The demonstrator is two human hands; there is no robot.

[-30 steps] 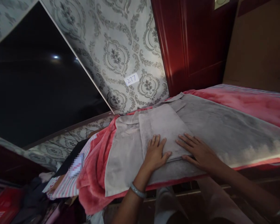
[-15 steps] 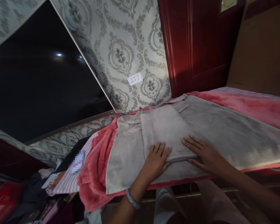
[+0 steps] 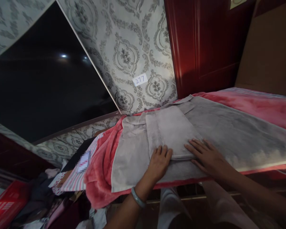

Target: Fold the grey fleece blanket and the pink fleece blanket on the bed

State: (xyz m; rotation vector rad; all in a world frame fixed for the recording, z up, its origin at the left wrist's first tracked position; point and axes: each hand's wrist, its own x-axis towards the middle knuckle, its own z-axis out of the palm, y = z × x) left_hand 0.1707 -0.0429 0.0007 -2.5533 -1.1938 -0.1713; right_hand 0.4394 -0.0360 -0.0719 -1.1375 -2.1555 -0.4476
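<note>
A folded light-grey cloth [image 3: 175,124], perhaps a garment or towel, lies flat on a larger grey cloth [image 3: 131,162]. My left hand [image 3: 159,160] rests on the folded piece's near left corner, with its fingers pointing away from me and its thumb out of sight. Along the near right edge lies my right hand [image 3: 206,156], its fingers stretched out over the cloth and the thumb apart. Both palms face down, and neither hand grips anything. On my left wrist is a pale bangle [image 3: 137,197].
Pink plush blanket [image 3: 101,165] spreads under the grey cloth. Behind stand a large dark screen [image 3: 54,79], a patterned wall with a paper marked 277 [image 3: 140,79], and a red door [image 3: 212,47]. At lower left are a red basket [image 3: 10,200] and piled clothes.
The view has shifted slightly. My left fingers have drawn a little closer together, and my right hand has moved slightly along the folded cloth's edge. The cloth looks the same.
</note>
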